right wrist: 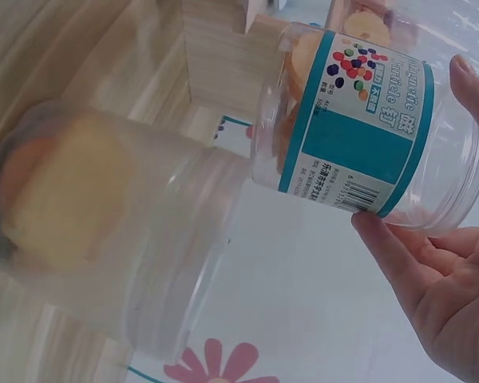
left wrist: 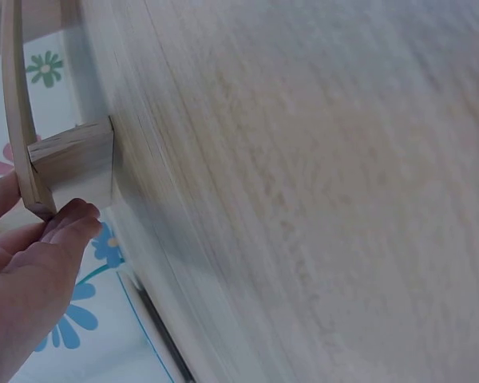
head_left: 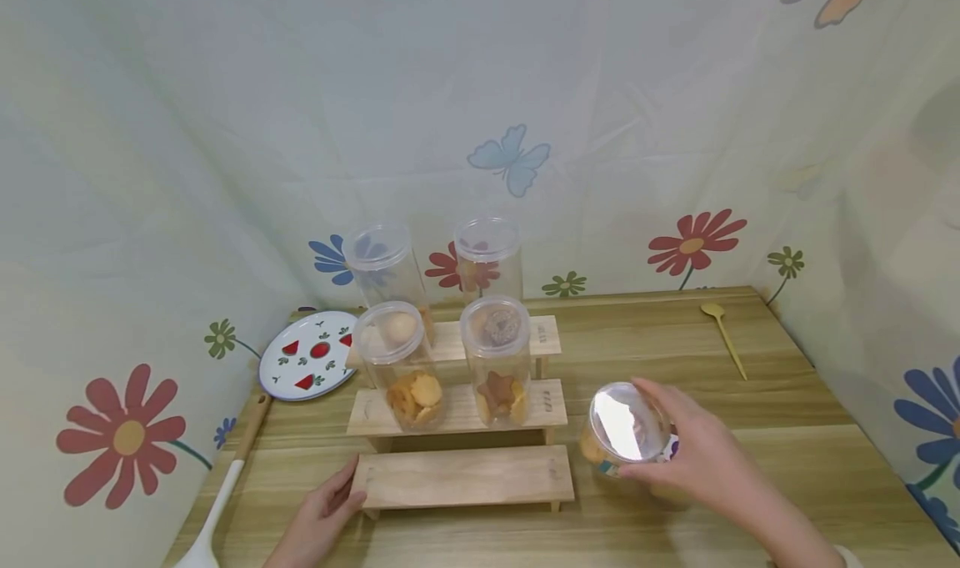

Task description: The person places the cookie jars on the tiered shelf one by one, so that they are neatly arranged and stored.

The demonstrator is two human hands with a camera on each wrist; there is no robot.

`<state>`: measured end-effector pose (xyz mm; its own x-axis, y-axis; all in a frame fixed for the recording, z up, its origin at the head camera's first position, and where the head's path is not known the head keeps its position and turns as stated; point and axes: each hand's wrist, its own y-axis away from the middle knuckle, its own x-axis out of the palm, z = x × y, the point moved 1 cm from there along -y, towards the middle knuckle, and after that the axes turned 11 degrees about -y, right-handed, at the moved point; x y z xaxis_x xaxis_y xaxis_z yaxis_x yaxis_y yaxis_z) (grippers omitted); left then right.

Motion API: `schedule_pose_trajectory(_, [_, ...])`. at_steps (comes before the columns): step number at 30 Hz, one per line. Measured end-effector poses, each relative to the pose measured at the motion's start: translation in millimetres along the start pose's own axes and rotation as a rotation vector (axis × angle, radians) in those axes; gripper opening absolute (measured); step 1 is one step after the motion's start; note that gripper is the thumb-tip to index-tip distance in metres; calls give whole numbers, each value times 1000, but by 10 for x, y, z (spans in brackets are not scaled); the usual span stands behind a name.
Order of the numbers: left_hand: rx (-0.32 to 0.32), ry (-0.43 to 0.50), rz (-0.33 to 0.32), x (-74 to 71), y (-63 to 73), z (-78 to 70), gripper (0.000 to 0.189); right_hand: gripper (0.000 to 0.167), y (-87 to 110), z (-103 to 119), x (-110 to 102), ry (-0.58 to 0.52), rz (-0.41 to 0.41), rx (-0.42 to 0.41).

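My left hand point(head_left: 318, 518) pinches the left end of the lowest wooden shelf point(head_left: 461, 476), with the thumb on one face of the board point(left wrist: 20, 120) and the fingers at its other face. On the right, my right hand point(head_left: 697, 447) grips a clear plastic jar point(right wrist: 359, 128) between thumb and fingers near its lid. This jar carries a teal and white label and has round biscuits inside. In the right wrist view it is off the table, beside another clear jar point(right wrist: 104, 215) of biscuits that is mostly hidden under the hand in the head view.
Two lidded jars of biscuits point(head_left: 408, 376) point(head_left: 498, 384) stand on the middle shelf point(head_left: 457, 414). Two more jars point(head_left: 390, 276) point(head_left: 498, 259) are on the back shelf point(head_left: 543, 334). A patterned plate point(head_left: 311, 355) and a white-headed utensil point(head_left: 228, 485) lie left; a gold spoon point(head_left: 723, 339) lies right.
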<state>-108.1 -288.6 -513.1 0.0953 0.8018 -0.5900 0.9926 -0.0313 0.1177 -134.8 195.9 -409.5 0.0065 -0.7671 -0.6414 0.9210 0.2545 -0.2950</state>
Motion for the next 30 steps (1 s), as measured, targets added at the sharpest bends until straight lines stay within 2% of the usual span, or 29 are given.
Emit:
schedule_pose_trajectory(6, [-6, 5, 4, -1, 3, -1, 58, 103, 24, 107, 20, -13, 18, -48])
schedule_pose_trajectory(15, [-9, 6, 2, -3, 10, -27, 58, 99, 58, 233, 61, 22, 23, -168])
schedule_pose_trajectory(24, [3, 10, -1, -1, 17, -43, 57, 100, 78, 327, 134, -20, 76, -144])
schedule_pose_trajectory(30, [3, 13, 5, -3, 10, -36, 57, 101, 86, 403, 254, -62, 161, -121])
